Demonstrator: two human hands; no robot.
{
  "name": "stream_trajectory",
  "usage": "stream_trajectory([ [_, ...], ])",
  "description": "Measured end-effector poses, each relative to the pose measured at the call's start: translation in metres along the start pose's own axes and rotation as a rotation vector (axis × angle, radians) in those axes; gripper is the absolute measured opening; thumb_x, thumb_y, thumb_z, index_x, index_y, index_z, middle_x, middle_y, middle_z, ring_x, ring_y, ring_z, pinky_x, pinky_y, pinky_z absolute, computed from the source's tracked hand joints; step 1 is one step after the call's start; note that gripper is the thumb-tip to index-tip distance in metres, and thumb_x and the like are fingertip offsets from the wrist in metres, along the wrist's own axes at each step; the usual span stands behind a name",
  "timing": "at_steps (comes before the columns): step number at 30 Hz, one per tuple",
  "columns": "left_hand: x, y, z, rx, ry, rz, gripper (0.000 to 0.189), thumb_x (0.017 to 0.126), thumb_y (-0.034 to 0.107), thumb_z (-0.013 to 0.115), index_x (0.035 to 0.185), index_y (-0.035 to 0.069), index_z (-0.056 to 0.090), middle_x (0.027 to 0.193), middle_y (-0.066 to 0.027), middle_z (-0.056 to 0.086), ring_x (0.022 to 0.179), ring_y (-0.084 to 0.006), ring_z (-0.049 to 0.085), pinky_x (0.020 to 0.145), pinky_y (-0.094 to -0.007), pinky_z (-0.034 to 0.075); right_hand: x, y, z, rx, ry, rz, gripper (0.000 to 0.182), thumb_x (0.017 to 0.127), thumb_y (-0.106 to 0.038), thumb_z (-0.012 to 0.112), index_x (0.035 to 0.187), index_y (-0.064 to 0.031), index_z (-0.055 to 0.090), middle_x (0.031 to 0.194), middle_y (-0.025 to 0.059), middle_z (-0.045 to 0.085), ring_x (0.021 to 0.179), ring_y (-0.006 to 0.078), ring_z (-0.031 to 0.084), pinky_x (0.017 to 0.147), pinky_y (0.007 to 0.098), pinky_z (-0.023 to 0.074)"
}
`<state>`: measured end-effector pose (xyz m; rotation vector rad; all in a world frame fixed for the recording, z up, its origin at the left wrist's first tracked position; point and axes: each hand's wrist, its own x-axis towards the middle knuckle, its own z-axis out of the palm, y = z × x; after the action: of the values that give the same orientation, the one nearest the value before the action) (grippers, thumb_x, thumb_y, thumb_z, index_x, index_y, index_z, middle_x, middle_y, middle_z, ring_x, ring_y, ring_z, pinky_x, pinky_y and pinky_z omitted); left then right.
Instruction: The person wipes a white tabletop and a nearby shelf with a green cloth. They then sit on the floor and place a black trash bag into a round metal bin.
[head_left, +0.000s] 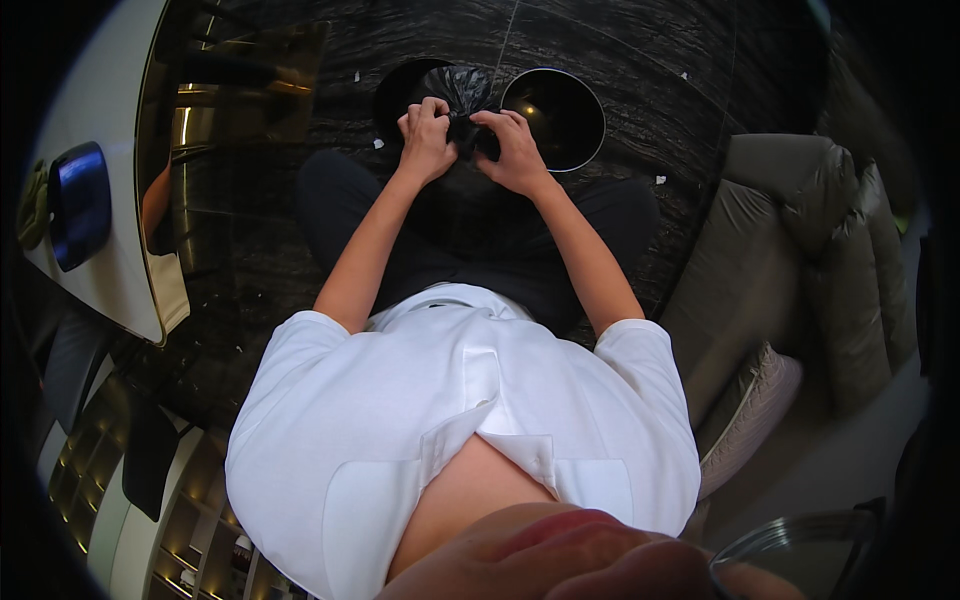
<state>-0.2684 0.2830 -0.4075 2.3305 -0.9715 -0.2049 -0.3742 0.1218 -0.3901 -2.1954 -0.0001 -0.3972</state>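
My left hand (429, 146) and my right hand (514, 150) pinch the gathered neck of a black plastic bag (461, 88) between them. The bag's crinkled body spreads just beyond my fingers. Behind my left hand, a dark round shape (394, 94) partly surrounds the bag; it looks like a bin, but its edge is hard to make out. Close to my right hand stands a round black bin (559, 124) with a pale rim. Its glossy inside shows a light reflection, and no contents can be made out.
On the dark marble-patterned floor (652, 90) lie white scraps (661, 180). A grey sofa (735, 247) with a pink cushion (754, 420) is at right. To the left, a white table (120, 82) carries a blue glossy box (79, 206). Dark chairs (150, 457) stand lower left.
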Motion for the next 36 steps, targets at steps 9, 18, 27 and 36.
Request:
stream_trajectory([
  [9,-0.003,0.012,-0.012,0.235,-0.181,0.159,0.012,0.073,0.007,0.071,0.084,0.006,0.069,0.114,-0.0053,0.055,0.114,-0.0268,0.049,0.098,-0.0437,0.035,0.007,0.007,-0.003,-0.265,-0.082,-0.272,0.034,0.064,0.003,0.073,0.092,-0.0157,0.072,0.107,-0.0017,0.069,0.104,0.0172,0.063,0.108,0.0416,0.0401],
  [18,-0.008,0.018,-0.02,0.237,-0.262,0.169,0.025,0.071,0.003,0.073,0.094,0.011,0.07,0.113,-0.0035,0.056,0.114,-0.0269,0.05,0.103,-0.0462,0.036,0.01,0.015,-0.003,-0.301,-0.367,-0.156,0.041,0.07,0.001,0.075,0.105,-0.0196,0.066,0.117,-0.0052,0.07,0.125,0.0157,0.058,0.123,0.0532,0.0221],
  [27,-0.016,0.024,-0.01,0.248,0.049,0.065,0.021,0.068,0.009,0.075,0.089,0.012,0.072,0.098,-0.0027,0.059,0.107,-0.0246,0.056,0.102,-0.0473,0.039,0.008,0.019,0.004,-0.188,-0.196,0.02,0.034,0.075,-0.009,0.078,0.103,-0.0166,0.062,0.091,0.0015,0.067,0.101,0.0206,0.064,0.116,0.0488,0.0314],
  [36,-0.023,0.024,0.002,0.184,0.147,0.172,0.021,0.064,0.008,0.079,0.081,0.011,0.067,0.096,-0.0017,0.059,0.103,-0.0242,0.057,0.098,-0.0447,0.041,0.009,0.024,0.017,-0.016,-0.047,0.235,0.027,0.084,-0.021,0.078,0.099,-0.0126,0.057,0.077,0.0031,0.062,0.082,0.0227,0.065,0.107,0.0441,0.0361],
])
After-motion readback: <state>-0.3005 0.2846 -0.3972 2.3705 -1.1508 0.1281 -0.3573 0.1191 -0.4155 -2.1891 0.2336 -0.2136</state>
